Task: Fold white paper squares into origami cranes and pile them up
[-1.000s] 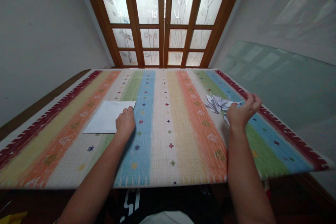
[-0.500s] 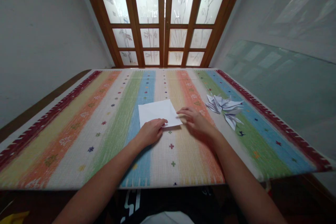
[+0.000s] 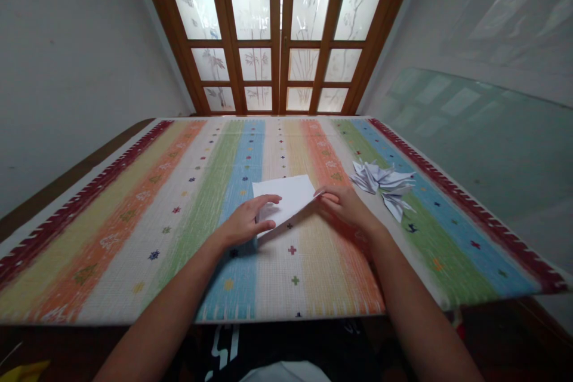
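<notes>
A white sheet of paper (image 3: 289, 194) is in front of me, its right side raised off the striped tablecloth (image 3: 273, 274). My right hand (image 3: 339, 206) pinches the paper's right corner between thumb and fingers. At the paper's left edge is my left hand (image 3: 250, 219), thumb and fingers spread apart over it. Whether the left fingers touch the sheet is hard to tell. Right of my right hand lies a small pile of folded white paper pieces (image 3: 380, 182) with pointed tips.
The cloth covers a wide table reaching to a wooden door (image 3: 282, 42) with frosted panes. A greenish glass panel (image 3: 474, 131) leans along the right wall. Something yellow (image 3: 27, 370) is below the table's front left edge.
My right hand has taken hold of the paper's right corner and lifted it; the sheet has shifted right and tilted. My left hand has moved left and its fingers have opened.
</notes>
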The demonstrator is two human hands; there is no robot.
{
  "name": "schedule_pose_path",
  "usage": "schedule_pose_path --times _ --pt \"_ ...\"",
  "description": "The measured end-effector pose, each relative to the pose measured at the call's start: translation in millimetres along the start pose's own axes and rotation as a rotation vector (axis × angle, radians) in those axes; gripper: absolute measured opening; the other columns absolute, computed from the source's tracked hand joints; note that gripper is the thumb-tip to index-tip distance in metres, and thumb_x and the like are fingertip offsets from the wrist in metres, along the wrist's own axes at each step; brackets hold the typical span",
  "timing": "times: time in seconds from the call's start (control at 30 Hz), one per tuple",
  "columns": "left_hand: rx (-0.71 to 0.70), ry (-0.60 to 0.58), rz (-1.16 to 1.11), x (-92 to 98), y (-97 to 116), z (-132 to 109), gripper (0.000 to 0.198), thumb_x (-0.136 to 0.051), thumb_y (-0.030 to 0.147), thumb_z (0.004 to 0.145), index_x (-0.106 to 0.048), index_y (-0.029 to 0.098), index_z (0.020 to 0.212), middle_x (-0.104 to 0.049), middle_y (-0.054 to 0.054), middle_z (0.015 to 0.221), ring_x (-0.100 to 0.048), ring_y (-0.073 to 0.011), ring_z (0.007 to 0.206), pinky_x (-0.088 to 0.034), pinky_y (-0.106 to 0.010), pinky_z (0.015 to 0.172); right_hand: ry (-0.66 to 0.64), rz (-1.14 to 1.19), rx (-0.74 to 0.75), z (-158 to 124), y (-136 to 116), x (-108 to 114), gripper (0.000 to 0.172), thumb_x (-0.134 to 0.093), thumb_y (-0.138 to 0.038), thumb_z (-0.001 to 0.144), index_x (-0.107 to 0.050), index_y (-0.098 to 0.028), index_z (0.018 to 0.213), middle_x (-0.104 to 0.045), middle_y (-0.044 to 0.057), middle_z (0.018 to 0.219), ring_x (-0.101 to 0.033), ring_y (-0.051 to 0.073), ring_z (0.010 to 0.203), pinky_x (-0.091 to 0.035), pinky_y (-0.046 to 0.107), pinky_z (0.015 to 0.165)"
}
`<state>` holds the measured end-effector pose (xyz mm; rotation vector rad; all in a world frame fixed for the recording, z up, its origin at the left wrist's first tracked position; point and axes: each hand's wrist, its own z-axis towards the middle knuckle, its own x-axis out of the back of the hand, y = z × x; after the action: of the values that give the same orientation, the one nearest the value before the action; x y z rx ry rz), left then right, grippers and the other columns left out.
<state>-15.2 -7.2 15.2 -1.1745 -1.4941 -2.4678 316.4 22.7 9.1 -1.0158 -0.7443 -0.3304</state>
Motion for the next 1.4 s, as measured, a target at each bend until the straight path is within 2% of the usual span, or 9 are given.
schedule_pose_path --times 0.17,0.4,0.57,0.67,0.8,0.9,1.1,1.2,1.4 --pt "0.062 -0.022 0.016 2.6 -6.0 0.5 0.079 -0.081 0.059 0.083 -0.054 0.025 0.149 -0.069 -0.015 0.142 -0.066 -0.0364 0.128 -0.049 -0.053 0.11 0.098 -0.009 -0.07 1.7 -1.5 6.7 0.025 -0.059 -0.037 0.098 -0.071 -0.019 0.085 -0.073 0.007 0.079 -0.065 0.022 0.071 -0.046 0.03 0.067" --pt "0.229 0.186 0.003 -9.6 -21.0 7.7 0.025 -0.069 0.027 0.09 -0.065 0.021 0.114 -0.078 -0.01 0.108 -0.074 -0.0255 0.099 -0.057 -0.039 0.09 0.129 -0.039 -0.119 4.6 5.7 4.4 0.026 -0.053 -0.04 0.098 -0.063 -0.021 0.082 -0.069 0.007 0.075 -0.061 0.022 0.068 -0.043 0.031 0.068" --pt "0.336 0.277 0.03 -7.3 -18.2 8.5 0.038 -0.069 0.028 0.091 -0.059 0.02 0.127 -0.072 -0.001 0.084 -0.068 -0.0192 0.079 -0.051 -0.032 0.079 0.141 -0.057 -0.155 4.6 6.9 3.5 0.025 -0.053 -0.04 0.098 -0.064 -0.021 0.085 -0.064 0.004 0.067 -0.057 0.021 0.062 -0.041 0.031 0.065" --pt "0.383 0.296 0.047 -6.9 -14.4 8.6 0.056 -0.069 0.025 0.089 -0.052 0.019 0.142 -0.064 0.005 0.074 -0.062 -0.016 0.069 -0.048 -0.029 0.074 0.138 -0.023 -0.224 3.5 6.3 -0.5 0.028 -0.058 -0.038 0.097 -0.068 -0.018 0.113 -0.06 0.0 0.061 -0.053 0.02 0.056 -0.04 0.031 0.061" --pt "0.434 0.323 0.07 -9.7 -15.8 9.4 0.083 -0.073 0.018 0.084 -0.037 0.02 0.159 -0.066 0.002 0.088 -0.061 -0.0136 0.067 -0.051 -0.03 0.076 0.139 0.053 -0.298 1.6 7.4 -11.3 0.065 -0.065 -0.029 0.092 -0.047 -0.015 0.153 -0.062 -0.002 0.068 -0.057 0.02 0.059 -0.044 0.03 0.063" --pt "0.415 0.326 0.124 -12.9 -20.6 8.3 0.092 -0.077 0.014 0.078 -0.036 0.022 0.16 -0.066 -0.004 0.11 -0.061 -0.0121 0.069 -0.055 -0.033 0.08 0.093 -0.026 -0.269 0.3 10.8 -18.6 0.066 -0.072 -0.021 0.086 -0.054 -0.019 0.15 -0.066 0.002 0.084 -0.062 0.019 0.07 -0.049 0.032 0.072" --pt "0.223 0.201 0.299 -19.0 -24.2 4.3 0.026 -0.066 0.017 0.091 -0.075 0.022 0.114 -0.063 -0.01 0.123 -0.067 -0.0215 0.097 -0.056 -0.043 0.099 -0.016 -0.137 -0.058 0.9 7.9 -21.0 0.021 -0.07 -0.012 0.088 -0.081 -0.022 0.103 -0.063 0.011 0.119 -0.064 0.024 0.104 -0.051 0.043 0.1" --pt "0.182 0.13 0.325 -21.6 -23.2 3.8 0.023 -0.056 0.016 0.097 -0.078 0.021 0.103 -0.067 -0.011 0.117 -0.067 -0.0257 0.108 -0.054 -0.046 0.104 -0.208 -0.023 0.036 0.0 -1.9 -18.9 0.011 -0.075 -0.022 0.092 -0.083 -0.025 0.1 -0.068 0.01 0.118 -0.064 0.027 0.113 -0.049 0.047 0.107" --pt "0.204 0.182 0.418 -21.1 -17.1 2.7 0.022 -0.067 0.029 0.095 -0.075 0.018 0.112 -0.066 -0.014 0.125 -0.063 -0.032 0.119 -0.05 -0.052 0.108 -0.368 0.087 0.03 -4.9 -17.0 -17.1 0.056 -0.1 -0.03 0.066 -0.081 -0.029 0.119 -0.066 0.01 0.134 -0.061 0.031 0.127 -0.052 0.042 0.107"
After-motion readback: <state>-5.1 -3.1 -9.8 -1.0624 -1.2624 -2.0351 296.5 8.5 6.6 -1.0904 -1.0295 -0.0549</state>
